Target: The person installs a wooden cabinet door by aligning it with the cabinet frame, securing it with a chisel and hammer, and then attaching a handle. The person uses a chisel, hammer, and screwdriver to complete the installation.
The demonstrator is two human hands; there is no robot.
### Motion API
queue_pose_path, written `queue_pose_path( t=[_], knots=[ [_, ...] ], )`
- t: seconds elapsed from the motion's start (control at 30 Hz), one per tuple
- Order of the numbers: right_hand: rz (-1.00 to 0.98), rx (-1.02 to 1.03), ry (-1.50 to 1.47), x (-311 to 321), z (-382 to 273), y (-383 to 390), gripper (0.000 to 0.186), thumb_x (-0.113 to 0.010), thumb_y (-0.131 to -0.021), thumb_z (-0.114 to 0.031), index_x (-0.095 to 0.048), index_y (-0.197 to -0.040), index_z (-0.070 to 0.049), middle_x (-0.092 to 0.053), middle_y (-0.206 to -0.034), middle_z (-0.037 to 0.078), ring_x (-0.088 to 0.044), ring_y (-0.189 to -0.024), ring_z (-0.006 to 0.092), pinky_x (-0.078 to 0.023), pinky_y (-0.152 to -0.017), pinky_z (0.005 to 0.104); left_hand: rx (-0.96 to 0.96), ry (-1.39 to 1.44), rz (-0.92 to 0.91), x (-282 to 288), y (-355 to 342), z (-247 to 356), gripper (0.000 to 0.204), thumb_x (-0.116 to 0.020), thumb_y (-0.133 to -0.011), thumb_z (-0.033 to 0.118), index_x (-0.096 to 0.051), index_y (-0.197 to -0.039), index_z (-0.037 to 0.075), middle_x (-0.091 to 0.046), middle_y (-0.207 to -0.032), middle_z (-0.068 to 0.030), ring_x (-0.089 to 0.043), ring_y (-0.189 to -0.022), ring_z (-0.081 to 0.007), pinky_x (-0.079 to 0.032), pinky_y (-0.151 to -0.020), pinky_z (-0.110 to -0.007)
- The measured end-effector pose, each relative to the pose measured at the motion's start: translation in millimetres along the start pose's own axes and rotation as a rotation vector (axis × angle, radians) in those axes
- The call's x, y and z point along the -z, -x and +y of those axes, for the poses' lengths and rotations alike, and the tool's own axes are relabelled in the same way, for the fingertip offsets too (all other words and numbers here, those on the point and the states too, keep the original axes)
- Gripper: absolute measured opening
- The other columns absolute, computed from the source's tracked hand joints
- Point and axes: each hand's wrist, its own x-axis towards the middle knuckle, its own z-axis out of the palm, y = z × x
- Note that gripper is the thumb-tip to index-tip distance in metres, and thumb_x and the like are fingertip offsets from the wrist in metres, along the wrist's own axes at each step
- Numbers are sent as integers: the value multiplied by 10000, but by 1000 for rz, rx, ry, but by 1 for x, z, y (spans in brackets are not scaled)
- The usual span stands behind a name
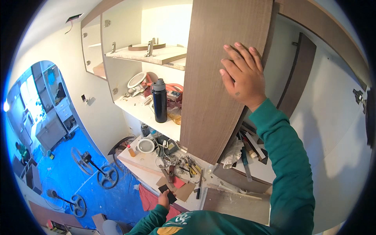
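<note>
My right hand (244, 76) lies flat with its fingers stretched out on a brown wood-grain cabinet door (215, 78). Low in the middle, my left hand (163, 200) is closed round a small black flat piece (168, 193), whose exact kind I cannot make out. Just beyond it, tan sheets (185, 192) and a red piece (179, 182) lie on the worktop. A black marker-like stick (199, 184) rests to their right. Left of the door, a dark bottle (159, 101) with a grey lid stands on an open cabinet shelf (133, 109).
Hand tools (190, 166), cables and a round white light fitting (146, 145) clutter the worktop. A loose board (156, 55) with hinges lies on the upper shelf. More tools (248, 150) sit right of the door. Blue sheeting (92, 199) covers the floor, with wheeled stands (107, 176) on it.
</note>
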Motion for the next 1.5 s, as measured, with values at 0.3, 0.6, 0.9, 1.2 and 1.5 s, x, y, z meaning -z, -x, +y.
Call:
queue_pose_path(
  t=[0.3,0.6,0.9,1.2,1.5],
  knots=[
    [1,24,30,-2,1,-4,161,-660,-911,-247,-700,-1023,-139,-625,-1396,57,-484,-1390,285,-272,-1226,507,-27,-47,-3,-1,-8,2,240,-574,-969,153,-514,-1171,37,-675,-955,-144,-710,-763,-306,-604,-636,-428],
    [-22,21,24,-1,1,-5,189,-682,-912,-229,-724,-1064,-124,-609,-1427,55,-466,-1411,289,-257,-1227,508,-46,-90,-21,4,-22,-18,275,-588,-957,139,-496,-1202,59,-661,-970,-118,-715,-776,-286,-610,-610,-426],
    [2,31,38,-4,2,-4,172,-650,-918,-257,-694,-1033,-137,-621,-1399,62,-477,-1396,292,-268,-1227,514,-120,-133,18,5,-14,-13,278,-586,-927,111,-495,-1188,80,-614,-944,-86,-690,-745,-262,-590,-579,-419],
    [4,36,43,-4,3,-4,173,-655,-915,-248,-702,-1035,-133,-624,-1395,63,-479,-1396,290,-274,-1223,510,-123,-127,20,5,-11,-15,229,-593,-927,139,-529,-1135,69,-625,-908,-79,-690,-712,-237,-566,-510,-375],
    [1,43,50,-1,1,-5,163,-665,-906,-240,-708,-1020,-133,-625,-1395,65,-481,-1395,294,-274,-1223,506,-89,-78,41,11,-19,-30,210,-604,-937,156,-559,-1115,53,-645,-911,-84,-692,-720,-235,-588,-563,-386]
  ],
)
